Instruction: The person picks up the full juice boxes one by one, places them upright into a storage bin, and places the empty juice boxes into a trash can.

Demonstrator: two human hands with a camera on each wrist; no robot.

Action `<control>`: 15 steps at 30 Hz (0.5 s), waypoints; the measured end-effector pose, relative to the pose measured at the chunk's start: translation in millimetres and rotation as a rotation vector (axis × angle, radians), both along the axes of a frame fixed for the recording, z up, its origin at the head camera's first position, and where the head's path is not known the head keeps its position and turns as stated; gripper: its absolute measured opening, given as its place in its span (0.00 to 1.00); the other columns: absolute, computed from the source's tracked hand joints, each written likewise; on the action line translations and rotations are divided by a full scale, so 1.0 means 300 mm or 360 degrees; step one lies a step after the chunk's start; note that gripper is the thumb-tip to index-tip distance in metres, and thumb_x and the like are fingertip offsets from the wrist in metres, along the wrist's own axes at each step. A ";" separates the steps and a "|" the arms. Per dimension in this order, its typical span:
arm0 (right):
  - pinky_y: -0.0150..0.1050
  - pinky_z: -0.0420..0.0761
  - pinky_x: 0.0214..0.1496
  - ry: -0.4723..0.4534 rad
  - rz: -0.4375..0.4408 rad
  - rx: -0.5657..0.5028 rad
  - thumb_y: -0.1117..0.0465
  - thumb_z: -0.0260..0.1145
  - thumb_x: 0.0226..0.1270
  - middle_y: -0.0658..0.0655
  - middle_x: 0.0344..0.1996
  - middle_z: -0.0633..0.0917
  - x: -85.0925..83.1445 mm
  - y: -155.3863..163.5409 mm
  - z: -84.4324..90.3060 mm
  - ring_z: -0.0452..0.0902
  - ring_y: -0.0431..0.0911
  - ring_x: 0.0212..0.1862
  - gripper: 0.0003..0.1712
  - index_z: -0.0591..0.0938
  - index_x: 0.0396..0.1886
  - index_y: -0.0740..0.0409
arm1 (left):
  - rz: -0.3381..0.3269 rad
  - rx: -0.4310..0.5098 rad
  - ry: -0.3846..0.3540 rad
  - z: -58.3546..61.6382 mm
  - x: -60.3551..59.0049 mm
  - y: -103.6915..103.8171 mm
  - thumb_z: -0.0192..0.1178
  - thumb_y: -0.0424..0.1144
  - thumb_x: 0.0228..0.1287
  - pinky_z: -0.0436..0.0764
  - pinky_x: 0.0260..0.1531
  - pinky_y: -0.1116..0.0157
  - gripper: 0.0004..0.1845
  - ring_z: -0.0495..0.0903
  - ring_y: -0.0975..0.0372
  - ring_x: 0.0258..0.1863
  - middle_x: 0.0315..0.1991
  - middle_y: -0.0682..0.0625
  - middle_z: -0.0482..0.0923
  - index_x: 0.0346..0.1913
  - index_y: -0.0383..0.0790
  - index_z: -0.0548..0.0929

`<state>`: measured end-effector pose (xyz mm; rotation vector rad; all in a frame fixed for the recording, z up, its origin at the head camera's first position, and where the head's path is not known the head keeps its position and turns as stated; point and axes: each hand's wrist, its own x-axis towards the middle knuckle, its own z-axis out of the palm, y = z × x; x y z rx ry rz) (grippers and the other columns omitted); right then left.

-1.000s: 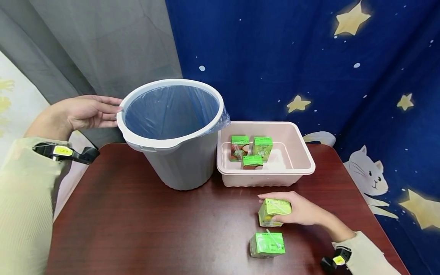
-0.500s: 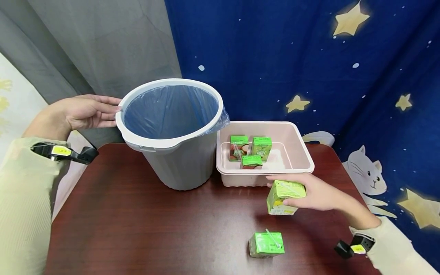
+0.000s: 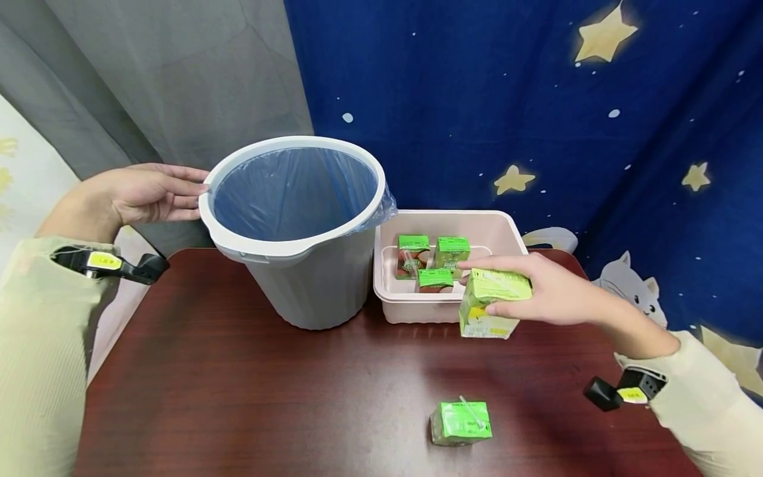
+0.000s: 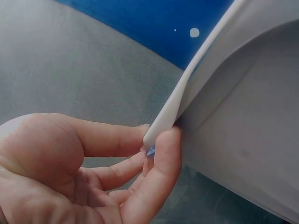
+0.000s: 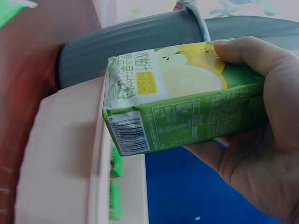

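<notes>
My left hand (image 3: 149,192) pinches the white rim (image 3: 205,212) of a grey trash bin (image 3: 316,291); the left wrist view shows thumb and fingers on either side of that rim. A clear bluish bag (image 3: 298,192) lines the bin. In my right hand (image 3: 545,288) is a yellow-green juice box (image 5: 182,98), held between thumb and fingers at the front edge of a pale pink plastic tub (image 3: 417,308). Inside the tub stand three juice boxes with green tops (image 3: 452,252). Another green juice box (image 3: 460,424), with a straw on top, sits on the table near me.
The dark red-brown table (image 3: 256,397) carries the bin, the tub and the loose box. Behind it hang a grey curtain (image 3: 179,79) and a blue curtain (image 3: 447,99) with stars. The bin stands right beside the tub's left side.
My right hand has lifted the yellow-green juice box off the table and carried it away from me, up to the tub's front edge. My left hand has stayed at the bin's rim.
</notes>
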<state>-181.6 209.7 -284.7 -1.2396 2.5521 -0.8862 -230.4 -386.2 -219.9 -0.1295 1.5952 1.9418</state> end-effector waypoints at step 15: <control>0.36 0.80 0.35 0.0076 0.0129 -0.0066 0.60 0.75 0.65 0.43 0.44 0.86 -0.075 -0.181 0.283 0.79 0.42 0.38 0.34 0.77 0.70 0.42 | 0.0086 -0.0074 -0.0028 0.002 -0.003 0.006 0.48 0.27 0.79 0.86 0.45 0.58 0.18 0.89 0.56 0.41 0.42 0.45 0.89 0.46 0.43 0.89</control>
